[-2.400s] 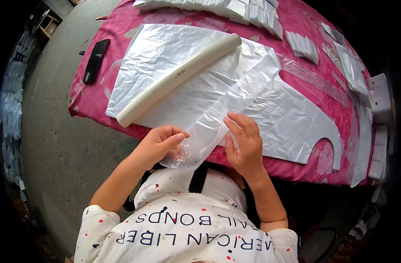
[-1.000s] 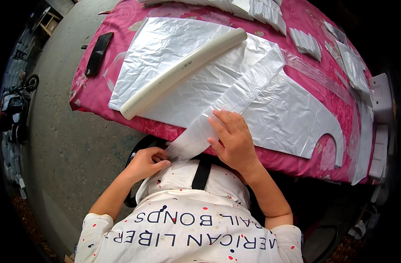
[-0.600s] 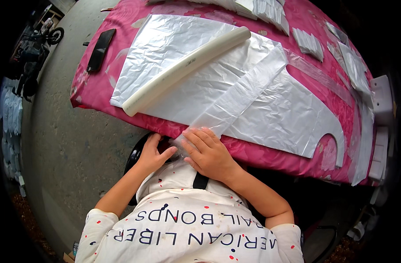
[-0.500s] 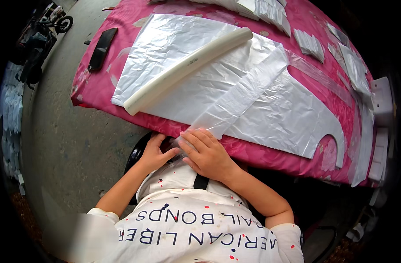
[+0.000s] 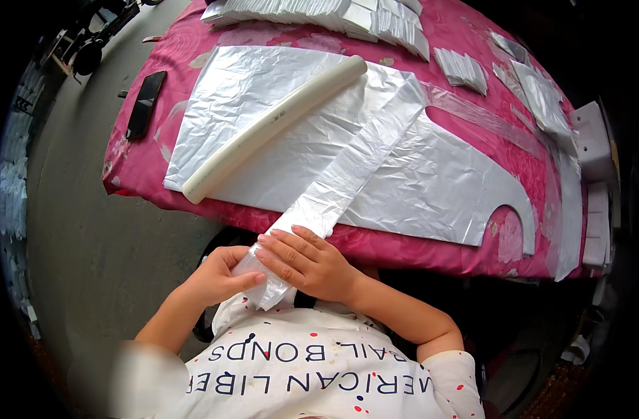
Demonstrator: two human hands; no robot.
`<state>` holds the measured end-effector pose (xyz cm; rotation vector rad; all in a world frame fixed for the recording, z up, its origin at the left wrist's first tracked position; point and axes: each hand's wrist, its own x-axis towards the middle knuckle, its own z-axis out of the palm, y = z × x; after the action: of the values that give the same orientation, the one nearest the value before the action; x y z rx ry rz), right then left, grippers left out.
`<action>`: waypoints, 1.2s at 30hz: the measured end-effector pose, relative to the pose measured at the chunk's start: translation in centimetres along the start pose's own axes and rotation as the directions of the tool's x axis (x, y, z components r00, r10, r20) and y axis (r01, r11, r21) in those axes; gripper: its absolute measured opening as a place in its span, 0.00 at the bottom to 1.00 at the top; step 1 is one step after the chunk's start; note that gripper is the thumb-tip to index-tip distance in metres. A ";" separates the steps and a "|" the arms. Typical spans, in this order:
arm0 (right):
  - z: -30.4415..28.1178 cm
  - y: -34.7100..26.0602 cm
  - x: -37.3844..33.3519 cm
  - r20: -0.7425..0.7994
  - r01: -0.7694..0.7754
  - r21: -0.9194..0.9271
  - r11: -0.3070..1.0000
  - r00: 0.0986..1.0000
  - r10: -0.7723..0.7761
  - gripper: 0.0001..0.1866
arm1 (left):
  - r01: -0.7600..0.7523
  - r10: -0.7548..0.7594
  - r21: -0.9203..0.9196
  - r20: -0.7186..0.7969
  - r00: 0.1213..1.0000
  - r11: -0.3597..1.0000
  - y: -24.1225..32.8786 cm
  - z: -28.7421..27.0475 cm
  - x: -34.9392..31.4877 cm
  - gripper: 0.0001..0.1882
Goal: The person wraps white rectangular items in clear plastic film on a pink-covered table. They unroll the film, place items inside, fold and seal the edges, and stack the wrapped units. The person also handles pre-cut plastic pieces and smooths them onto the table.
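Note:
A white plastic bag folded into a long strip (image 5: 333,188) runs slantwise from the table toward my body. Its near end sits off the table edge, at my lap. My left hand (image 5: 219,276) grips that end from the left side, its thumb on top. Across the strip lies my right hand (image 5: 309,265), its fingers stretched flat over the plastic. Beneath the strip, a silvery-white plastic carrier bag (image 5: 438,188) is spread on the table, with a curved handle cut-out at its right. A cream plastic pipe (image 5: 277,129) rests on the bag's left part.
A pink patterned cloth (image 5: 134,167) covers the table. At the left edge lies a black phone (image 5: 146,105). Folded white bundles (image 5: 291,10) line the far side, with a smaller stack (image 5: 461,70) to their right. White plastic containers (image 5: 593,140) stand past the right edge.
Both hands have come closer to my body with the strip's near end, and more of the strip shows beyond the table edge. The whole view has shifted slightly.

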<state>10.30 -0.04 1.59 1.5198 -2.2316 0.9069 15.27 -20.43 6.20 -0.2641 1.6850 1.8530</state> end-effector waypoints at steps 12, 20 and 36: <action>-20.4 11.8 1.1 -0.587 -0.169 0.695 0.699 0.427 0.687 0.19 | -0.332 0.239 0.195 0.385 0.891 0.923 10.8 4.6 6.8 0.17; -31.9 27.4 -13.6 -0.473 0.073 0.878 0.473 -0.009 0.881 0.18 | -0.541 0.448 0.737 0.355 0.820 0.405 12.3 8.5 19.0 0.17; -33.5 37.0 -22.7 -0.411 -0.116 0.910 0.398 -0.376 0.831 0.21 | -0.482 0.610 0.872 0.427 0.667 -0.085 13.2 12.5 33.2 0.35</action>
<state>-17.84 47.00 2.01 -0.7605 -1.2000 2.0843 -15.24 1.50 1.63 1.1104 2.9731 0.6466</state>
